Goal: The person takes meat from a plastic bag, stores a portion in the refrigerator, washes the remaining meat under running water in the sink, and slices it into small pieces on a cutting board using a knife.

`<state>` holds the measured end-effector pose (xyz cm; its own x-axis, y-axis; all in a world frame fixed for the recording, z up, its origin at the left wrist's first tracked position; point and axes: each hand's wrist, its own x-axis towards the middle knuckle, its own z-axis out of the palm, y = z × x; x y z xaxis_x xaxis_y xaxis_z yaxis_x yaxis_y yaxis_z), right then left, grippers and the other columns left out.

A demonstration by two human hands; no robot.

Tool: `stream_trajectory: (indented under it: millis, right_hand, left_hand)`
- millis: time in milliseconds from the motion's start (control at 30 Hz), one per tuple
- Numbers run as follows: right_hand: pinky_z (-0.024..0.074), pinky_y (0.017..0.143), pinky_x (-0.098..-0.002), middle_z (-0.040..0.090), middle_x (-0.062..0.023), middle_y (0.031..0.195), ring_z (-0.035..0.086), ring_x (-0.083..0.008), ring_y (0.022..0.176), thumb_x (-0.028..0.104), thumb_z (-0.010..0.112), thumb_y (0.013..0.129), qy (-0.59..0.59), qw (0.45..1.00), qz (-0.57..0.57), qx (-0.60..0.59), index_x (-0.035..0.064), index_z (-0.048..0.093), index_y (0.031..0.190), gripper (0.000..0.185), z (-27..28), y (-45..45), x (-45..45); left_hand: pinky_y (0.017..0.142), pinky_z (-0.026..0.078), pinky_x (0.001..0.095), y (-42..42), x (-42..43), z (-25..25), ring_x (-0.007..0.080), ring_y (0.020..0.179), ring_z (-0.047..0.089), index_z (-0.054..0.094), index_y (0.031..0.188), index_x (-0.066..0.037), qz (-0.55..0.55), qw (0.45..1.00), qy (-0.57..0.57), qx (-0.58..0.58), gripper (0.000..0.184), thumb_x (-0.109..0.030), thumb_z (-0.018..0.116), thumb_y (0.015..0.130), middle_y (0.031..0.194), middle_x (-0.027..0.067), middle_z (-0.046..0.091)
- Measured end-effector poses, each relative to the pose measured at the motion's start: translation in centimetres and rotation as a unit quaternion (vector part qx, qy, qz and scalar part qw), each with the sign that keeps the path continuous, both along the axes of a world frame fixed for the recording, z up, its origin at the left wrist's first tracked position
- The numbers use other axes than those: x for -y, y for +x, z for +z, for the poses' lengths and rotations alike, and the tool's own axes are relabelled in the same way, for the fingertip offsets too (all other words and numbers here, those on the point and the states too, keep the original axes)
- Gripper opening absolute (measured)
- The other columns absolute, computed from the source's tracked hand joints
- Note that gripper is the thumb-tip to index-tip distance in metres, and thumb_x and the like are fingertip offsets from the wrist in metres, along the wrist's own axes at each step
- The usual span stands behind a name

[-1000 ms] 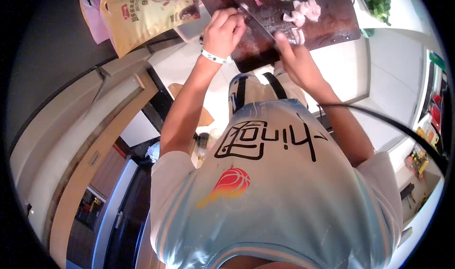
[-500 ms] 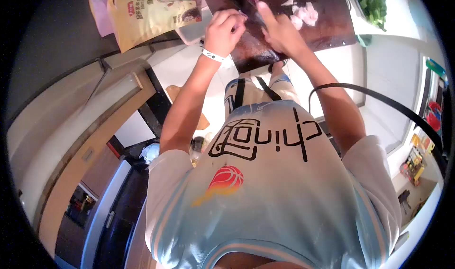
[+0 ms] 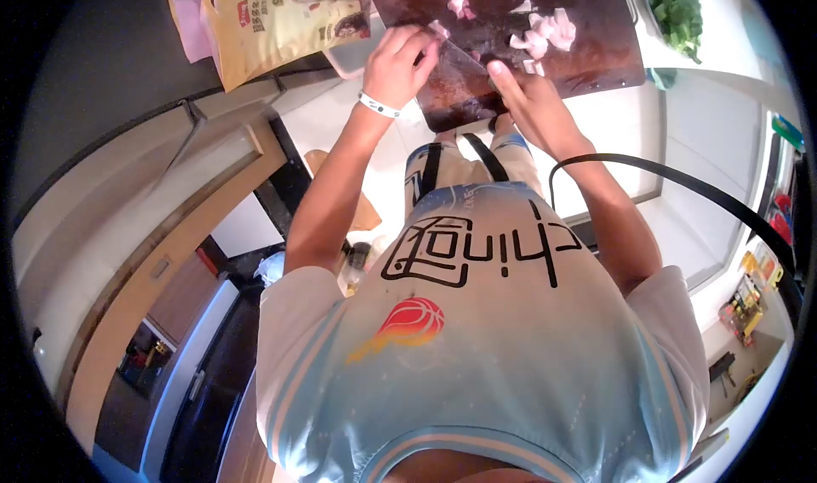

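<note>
My left hand (image 3: 402, 64), with a white wristband (image 3: 379, 105), is closed at the left of the dark brown cutting board (image 3: 587, 62). Its fingertips pinch a small pinkish-white piece (image 3: 438, 29) that looks like garlic or onion. Lower right of it, my right hand (image 3: 540, 108) is wrapped round a knife, thumb forward; the handle is hidden in the palm. The knife blade (image 3: 464, 56) slants up toward the left fingertips and is hard to make out against the board. Several pale pieces (image 3: 549, 34) lie on the board's right, and a pink-purple piece (image 3: 459, 6) near the middle.
A yellow printed food bag (image 3: 281, 23) stands left of the board, with a purple bag (image 3: 187, 15) behind it. A clear container (image 3: 349, 55) sits between bag and board. Green leafy vegetables (image 3: 675, 11) are at upper right. A black strap (image 3: 681, 175) crosses near my right forearm.
My right hand has drawn down and right with the knife, and the blade has dropped from the board's upper part. More pale pieces show now. My left hand has barely moved.
</note>
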<state>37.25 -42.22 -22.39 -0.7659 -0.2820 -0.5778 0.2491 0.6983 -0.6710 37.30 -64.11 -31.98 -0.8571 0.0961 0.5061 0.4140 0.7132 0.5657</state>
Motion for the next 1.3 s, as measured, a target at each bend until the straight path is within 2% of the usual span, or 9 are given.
stream_trajectory:
  millis: [233,533,567,700,800,867,1033,1167,1300]
  right_hand:
    - [0.0471,0.077,-0.0461,0.061,-0.0316,0.077,0.061,-0.0470,0.082,0.058,0.042,0.096,-0.010,1.000,0.018,-0.020,-0.0086,0.065,0.090,0.071,0.1,-0.3,0.9]
    - [0.0460,0.083,-0.0455,0.063,-0.0325,0.083,0.059,-0.0507,0.090,0.058,0.036,0.098,-0.052,0.997,-0.056,0.023,-0.0076,0.064,0.100,0.071,-0.2,1.5,0.4]
    - [0.0470,0.082,-0.0434,0.063,-0.0309,0.079,0.062,-0.0455,0.085,0.063,0.033,0.096,-0.081,0.993,-0.071,-0.048,-0.0088,0.065,0.098,0.078,-0.4,1.7,0.9]
    - [0.0471,0.078,-0.0424,0.062,-0.0314,0.075,0.063,-0.0411,0.079,0.072,0.030,0.092,-0.010,1.000,-0.014,0.004,-0.0101,0.066,0.085,0.090,-1.6,-3.6,4.7]
    - [0.0421,0.058,-0.0338,0.051,-0.0048,0.054,0.051,-0.0180,0.055,0.075,0.033,0.090,0.027,0.999,-0.031,-0.009,0.0021,0.053,0.059,0.082,-2.6,-2.5,1.8]
    - [0.0410,0.056,-0.0339,0.048,-0.0039,0.054,0.050,-0.0164,0.056,0.068,0.033,0.095,-0.035,0.993,-0.115,-0.023,0.0039,0.054,0.062,0.075,-1.9,-2.1,0.1]
    - [0.0415,0.057,-0.0334,0.049,-0.0060,0.058,0.049,-0.0172,0.058,0.061,0.040,0.097,-0.056,0.997,-0.054,-0.003,0.0008,0.058,0.068,0.070,-0.4,-2.2,-0.1]
    - [0.0462,0.074,-0.0428,0.057,-0.0253,0.066,0.058,-0.0372,0.069,0.064,0.038,0.095,-0.010,1.000,0.000,0.005,-0.0106,0.064,0.089,0.079,0.3,-0.2,1.3]
    - [0.0469,0.077,-0.0425,0.060,-0.0283,0.071,0.061,-0.0404,0.075,0.063,0.039,0.095,-0.007,1.000,0.001,0.006,-0.0099,0.065,0.092,0.078,-0.2,0.2,1.4]
  left_hand:
    - [0.069,0.051,0.0385,-0.2,0.2,0.0,0.0309,0.074,0.059,0.062,0.072,-0.003,-0.008,0.999,-0.020,0.035,0.012,-0.005,0.073,0.068,0.078,0.0107,0.059]
    - [0.068,0.053,0.0387,-0.7,0.2,-0.3,0.0295,0.080,0.062,0.065,0.078,-0.005,0.005,1.000,-0.026,-0.002,0.012,-0.008,0.074,0.070,0.088,0.0092,0.064]
    - [0.070,0.054,0.0385,-0.6,0.3,-0.4,0.0295,0.083,0.063,0.067,0.081,-0.005,-0.004,1.000,-0.025,0.011,0.012,-0.008,0.074,0.071,0.092,0.0096,0.065]
    - [0.071,0.054,0.0379,0.3,0.0,-0.2,0.0276,0.084,0.063,0.069,0.084,-0.006,0.004,1.000,-0.026,0.008,0.012,-0.009,0.073,0.073,0.094,0.0081,0.066]
    - [0.071,0.054,0.0370,-0.5,0.5,-0.3,0.0261,0.084,0.064,0.071,0.087,-0.008,-0.001,1.000,-0.022,-0.002,0.012,-0.011,0.073,0.076,0.094,0.0065,0.067]
    - [0.072,0.054,0.0363,-0.3,0.7,-0.5,0.0254,0.084,0.064,0.071,0.089,-0.009,-0.005,1.000,-0.009,-0.007,0.012,-0.013,0.073,0.077,0.095,0.0054,0.067]
    - [0.076,0.052,0.0352,0.9,0.3,-0.7,0.0251,0.084,0.064,0.071,0.092,-0.008,0.012,0.999,0.048,0.019,0.016,-0.007,0.076,0.077,0.094,0.0075,0.067]
    - [0.073,0.053,0.0356,0.8,0.2,-0.5,0.0265,0.082,0.064,0.070,0.087,-0.006,0.014,1.000,0.023,0.004,0.014,-0.009,0.076,0.075,0.091,0.0077,0.066]
    - [0.069,0.054,0.0361,0.4,0.3,-0.4,0.0270,0.081,0.063,0.068,0.085,-0.006,0.019,1.000,-0.015,0.010,0.013,-0.009,0.074,0.074,0.090,0.0067,0.065]
